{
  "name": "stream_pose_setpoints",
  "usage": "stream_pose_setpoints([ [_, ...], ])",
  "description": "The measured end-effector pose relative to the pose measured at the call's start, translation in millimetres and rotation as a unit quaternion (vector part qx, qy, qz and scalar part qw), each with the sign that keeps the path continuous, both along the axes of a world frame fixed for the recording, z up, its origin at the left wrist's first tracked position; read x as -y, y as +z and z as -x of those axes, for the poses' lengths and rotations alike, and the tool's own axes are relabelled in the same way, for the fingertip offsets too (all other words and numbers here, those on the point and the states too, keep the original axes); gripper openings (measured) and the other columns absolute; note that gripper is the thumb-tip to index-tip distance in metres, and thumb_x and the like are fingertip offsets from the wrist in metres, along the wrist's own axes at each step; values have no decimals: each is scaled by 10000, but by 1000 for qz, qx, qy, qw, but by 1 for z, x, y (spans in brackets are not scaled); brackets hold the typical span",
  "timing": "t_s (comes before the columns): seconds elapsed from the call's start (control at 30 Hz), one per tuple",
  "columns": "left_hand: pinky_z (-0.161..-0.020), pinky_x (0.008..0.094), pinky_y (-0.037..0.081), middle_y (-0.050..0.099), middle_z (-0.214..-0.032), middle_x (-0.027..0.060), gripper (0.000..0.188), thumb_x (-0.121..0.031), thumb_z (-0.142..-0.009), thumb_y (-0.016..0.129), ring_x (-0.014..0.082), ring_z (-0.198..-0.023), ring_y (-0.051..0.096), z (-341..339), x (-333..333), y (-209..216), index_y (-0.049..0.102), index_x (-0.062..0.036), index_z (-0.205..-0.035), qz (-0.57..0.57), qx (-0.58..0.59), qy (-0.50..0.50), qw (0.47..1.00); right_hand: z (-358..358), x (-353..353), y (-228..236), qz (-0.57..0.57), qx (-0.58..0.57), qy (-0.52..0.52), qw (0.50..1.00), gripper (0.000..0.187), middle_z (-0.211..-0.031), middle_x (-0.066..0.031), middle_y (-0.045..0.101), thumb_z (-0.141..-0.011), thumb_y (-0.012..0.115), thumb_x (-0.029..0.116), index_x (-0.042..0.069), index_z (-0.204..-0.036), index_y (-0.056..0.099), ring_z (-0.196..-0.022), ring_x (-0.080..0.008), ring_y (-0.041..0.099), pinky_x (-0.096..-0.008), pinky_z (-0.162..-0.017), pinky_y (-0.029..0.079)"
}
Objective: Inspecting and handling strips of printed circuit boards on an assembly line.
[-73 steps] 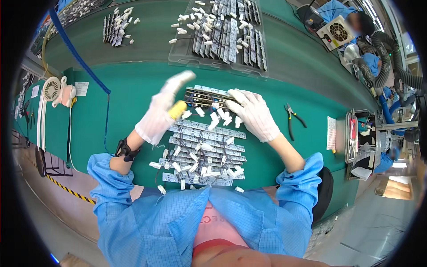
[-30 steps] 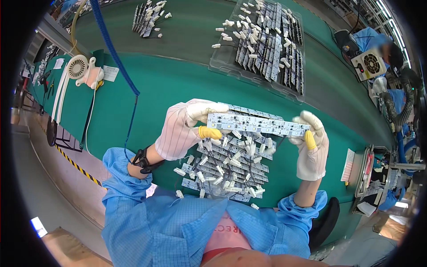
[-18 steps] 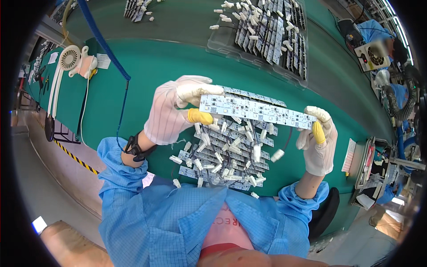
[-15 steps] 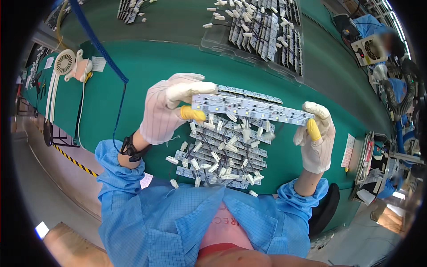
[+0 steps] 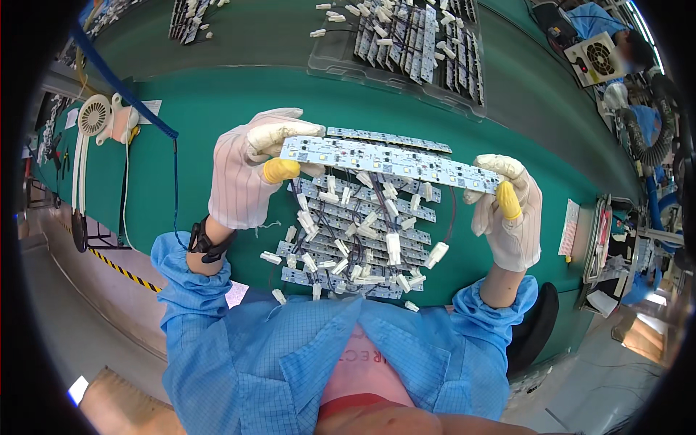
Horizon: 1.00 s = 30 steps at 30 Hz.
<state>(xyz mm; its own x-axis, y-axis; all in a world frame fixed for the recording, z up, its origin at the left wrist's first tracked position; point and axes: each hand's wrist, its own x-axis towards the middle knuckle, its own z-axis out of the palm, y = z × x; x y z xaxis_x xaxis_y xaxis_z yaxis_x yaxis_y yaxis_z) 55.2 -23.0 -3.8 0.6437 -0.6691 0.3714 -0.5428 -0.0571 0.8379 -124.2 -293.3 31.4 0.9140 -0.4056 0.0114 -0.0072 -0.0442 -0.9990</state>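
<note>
A long white LED circuit board [image 5: 391, 161] is stretched between my two gloved hands, its face with small chips toward me. My left hand [image 5: 250, 170] pinches its left end, with a yellow-covered thumb in front. My right hand [image 5: 510, 210] grips the right end the same way. Dark wires with white connectors [image 5: 393, 248] hang below the board. Beneath it, a stack of similar boards [image 5: 348, 250] lies on the green mat, its wires and connectors tangled on top. Just behind the held board another strip [image 5: 391, 139] shows, partly hidden.
A clear plastic tray [image 5: 395, 85] full of wired boards stands at the far side. More boards [image 5: 187, 20] lie at the far left. A blue coiled cord [image 5: 134, 83] hangs at left beside a small white fan [image 5: 94, 114]. A red-and-white sheet [image 5: 570, 226] lies at right.
The view has shifted slightly, so most things sit further left and up. Both hands still hold the board; its hanging connectors, blurred before, now dangle lower and show clearly.
</note>
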Motion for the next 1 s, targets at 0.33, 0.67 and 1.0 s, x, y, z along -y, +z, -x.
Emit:
stream_pose_setpoints([
  [0.33, -983, 319, 423, 570, -1238, 245, 515, -314, -832, 683, 265, -1139, 570, -2, 9, -12, 587, 90, -1137, 137, -170, 18, 976, -21, -17, 61, 171, 333, -203, 905, 948, -1364, -273, 397, -735, 733, 315, 15, -1453, 192, -1211, -457, 456, -585, -921, 466],
  [0.67, -881, 344, 494, 673, -1089, 164, 384, -296, -874, 528, 263, -1006, 650, -7, 13, 5, 670, 11, -1056, -23, 14, 84, 996, -88, 25, 129, 270, 519, -182, 790, 947, -1372, -258, 391, -739, 732, 335, 14, -1451, 197, -1211, -445, 458, -572, -930, 460],
  [1.0, -733, 233, 468, 686, -1024, 50, 258, -47, -890, 577, 116, -850, 601, 26, 12, 29, 663, -10, -1130, 138, -277, 70, 948, -106, 29, 302, 377, 766, -177, 489, 946, -1381, -243, 385, -744, 730, 355, 13, -1450, 203, -1212, -433, 460, -559, -938, 454],
])
